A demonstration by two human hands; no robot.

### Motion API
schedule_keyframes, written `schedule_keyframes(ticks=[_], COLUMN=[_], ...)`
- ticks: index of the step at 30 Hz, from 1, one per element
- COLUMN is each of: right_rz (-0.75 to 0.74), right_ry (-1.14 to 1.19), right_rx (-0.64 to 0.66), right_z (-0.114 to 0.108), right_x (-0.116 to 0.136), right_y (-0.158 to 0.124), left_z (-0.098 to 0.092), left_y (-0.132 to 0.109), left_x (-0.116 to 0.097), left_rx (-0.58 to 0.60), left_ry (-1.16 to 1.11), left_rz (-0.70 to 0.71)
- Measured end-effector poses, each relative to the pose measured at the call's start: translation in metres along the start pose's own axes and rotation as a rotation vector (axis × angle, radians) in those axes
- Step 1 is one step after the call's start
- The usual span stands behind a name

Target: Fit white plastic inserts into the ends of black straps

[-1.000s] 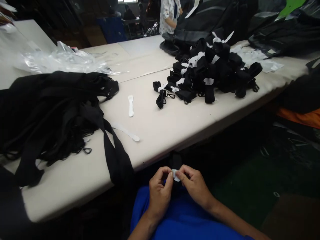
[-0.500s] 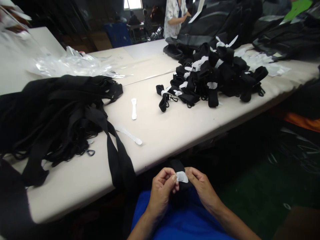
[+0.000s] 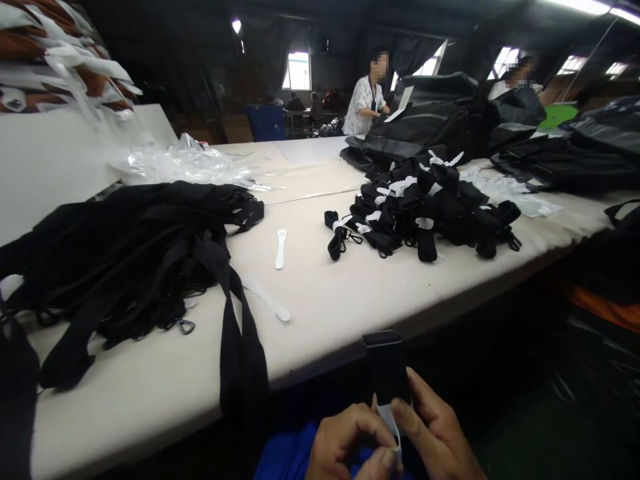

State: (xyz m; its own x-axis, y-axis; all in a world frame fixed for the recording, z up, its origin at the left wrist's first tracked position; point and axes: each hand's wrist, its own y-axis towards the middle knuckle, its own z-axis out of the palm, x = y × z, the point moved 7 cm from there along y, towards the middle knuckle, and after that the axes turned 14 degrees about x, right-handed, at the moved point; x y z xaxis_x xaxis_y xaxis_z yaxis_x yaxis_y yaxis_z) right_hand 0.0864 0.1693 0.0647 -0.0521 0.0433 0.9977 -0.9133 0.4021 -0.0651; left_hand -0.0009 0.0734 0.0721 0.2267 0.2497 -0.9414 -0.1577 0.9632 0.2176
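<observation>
A folded black strap (image 3: 384, 365) stands upright in my lap, just below the table's front edge. My right hand (image 3: 436, 437) grips it from the right side. My left hand (image 3: 353, 448) pinches a thin white plastic tie (image 3: 391, 427) against the strap's lower part. Both hands sit at the bottom of the view, over blue cloth (image 3: 287, 457).
On the beige table (image 3: 350, 293) a heap of loose black straps (image 3: 125, 253) lies at the left, one end hanging over the edge. Two white ties (image 3: 281, 249) lie in the middle. A pile of bundled straps (image 3: 425, 207) sits right. Two people work at the far end.
The view has tilted upward, so my hands now sit lower in it. The folded strap has come up into view, standing upright between my fingers, with the white tie against its lower part.
</observation>
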Motion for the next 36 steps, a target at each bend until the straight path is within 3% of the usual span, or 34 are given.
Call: schedule_keyframes(ticks=[2,5,9,11,14,16,20,22,25,28,31,34,36], right_rz=[-0.100,-0.267,-0.296,-0.345,-0.477,-0.491,-0.278,-0.214,-0.166,-0.126,-0.110,-0.123,-0.125], right_ry=[-0.343,-0.706,-0.881,-0.932,-0.899,-0.770,-0.534,-0.527,-0.496,-0.387,-0.275,-0.235,-0.225], right_rx=[-0.064,-0.338,-0.556,-0.642,-0.594,-0.409,-0.007,0.078,0.084,0.134,0.313,0.398,0.439], right_z=[-0.024,-0.080,-0.143,-0.150,-0.115,-0.074,0.007,0.030,0.038,0.049,0.087,0.130,0.155], right_x=[0.030,0.094,0.162,0.176,0.158,0.121,0.037,0.017,0.012,0.016,0.019,0.023,0.026], right_y=[0.024,0.078,0.169,0.195,0.205,0.204,0.196,0.191,0.190,0.190,0.186,0.180,0.177], left_z=[-0.006,-0.025,-0.053,-0.067,-0.089,-0.105,-0.143,-0.163,-0.179,-0.176,-0.163,-0.136,-0.111], left_y=[-0.002,-0.012,-0.036,-0.051,-0.072,-0.085,-0.100,-0.098,-0.087,-0.079,-0.076,-0.076,-0.076], left_x=[-0.003,-0.008,-0.005,-0.003,-0.010,-0.024,-0.055,-0.058,-0.058,-0.062,-0.064,-0.055,-0.042], left_rx=[-0.039,-0.144,-0.305,-0.416,-0.617,-0.756,-1.007,-1.038,-0.978,-0.951,-0.917,-0.819,-0.678], left_ry=[0.085,0.219,0.233,0.288,0.498,0.690,1.066,1.128,1.163,1.152,1.003,0.827,0.774], left_rz=[0.000,-0.009,-0.078,-0.085,-0.049,0.007,-0.012,-0.109,-0.185,-0.189,-0.192,-0.171,-0.138])
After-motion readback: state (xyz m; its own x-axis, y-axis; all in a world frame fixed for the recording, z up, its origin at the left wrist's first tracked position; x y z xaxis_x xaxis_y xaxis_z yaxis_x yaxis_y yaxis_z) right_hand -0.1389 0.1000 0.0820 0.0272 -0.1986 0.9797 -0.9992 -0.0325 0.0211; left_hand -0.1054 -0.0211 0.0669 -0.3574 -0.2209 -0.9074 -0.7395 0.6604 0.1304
